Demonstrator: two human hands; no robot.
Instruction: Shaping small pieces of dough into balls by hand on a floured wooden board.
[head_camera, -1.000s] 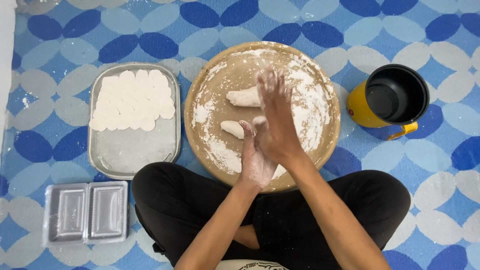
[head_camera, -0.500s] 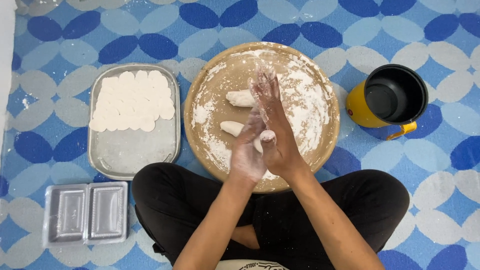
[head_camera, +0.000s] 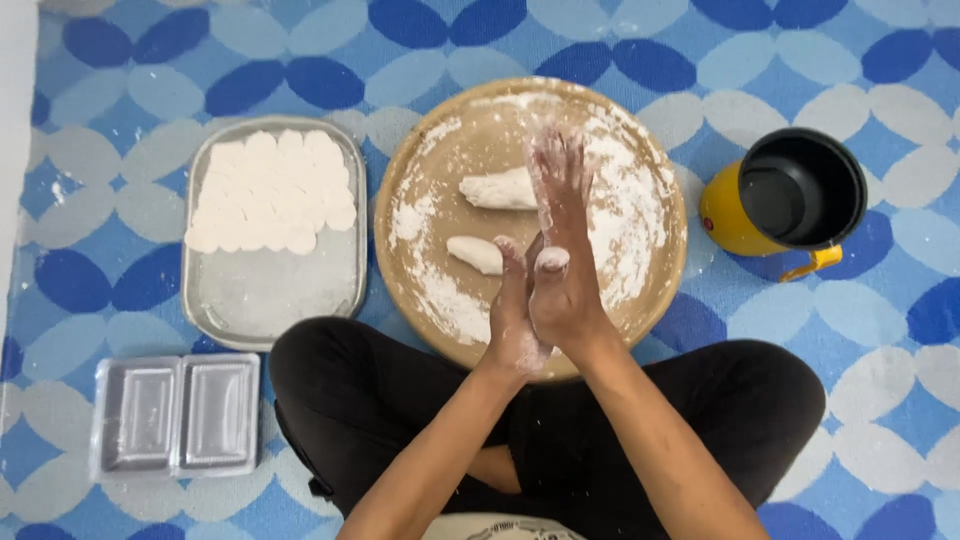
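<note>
Flour-dusted palms are pressed flat together, left hand (head_camera: 515, 320) against right hand (head_camera: 560, 255), above the round floured wooden board (head_camera: 440, 150). Nothing visible is gripped between them. Two white elongated dough pieces (head_camera: 497, 188) are left lying on the board just beside the hands.

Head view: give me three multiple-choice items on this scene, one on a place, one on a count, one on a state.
1. Where does the metal tray with white dough discs lie?
A. left of the round board
B. right of the yellow pot
C. on the person's lap

2. How many dough lumps lie on the round board?
A. none
B. two
C. five

3. How are the hands?
A. apart, flat on the board
B. pressed palm to palm
C. gripping the pot

Key: 1 A, the tray sits left of the board. 2 B, one lump above another. 3 B, left hand meets right hand, both floury.
</note>
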